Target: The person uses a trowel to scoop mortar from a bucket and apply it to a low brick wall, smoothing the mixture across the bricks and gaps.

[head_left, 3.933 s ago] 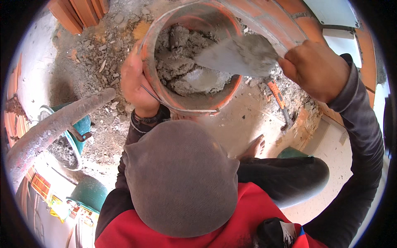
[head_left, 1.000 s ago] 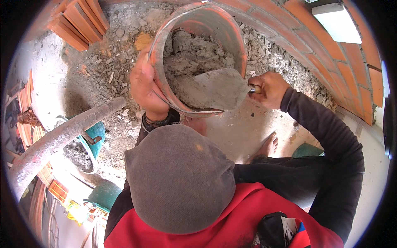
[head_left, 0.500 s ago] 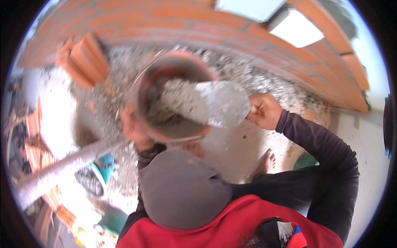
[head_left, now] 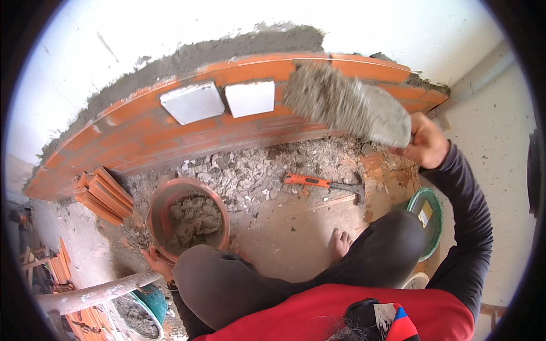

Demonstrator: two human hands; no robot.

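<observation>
- My right hand (head_left: 424,143): closed on the trowel (head_left: 389,117).
- Trowel: long axis running leftward and away from this hand, mortar (head_left: 318,94) covering its blade.
- Brick wall (head_left: 149,136): beyond my right hand, the nearer one; mortar contact unclear.
- My left hand (head_left: 156,263): at the bucket (head_left: 164,224), just ahead; grip I cannot tell.

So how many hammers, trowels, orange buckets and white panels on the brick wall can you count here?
Hammers: 1, the claw hammer with an orange handle
Trowels: 1, the trowel in the right hand
Orange buckets: 1, the orange bucket with the left hand at its side
White panels: 2, the left panel and right panel
Total: 5
</observation>
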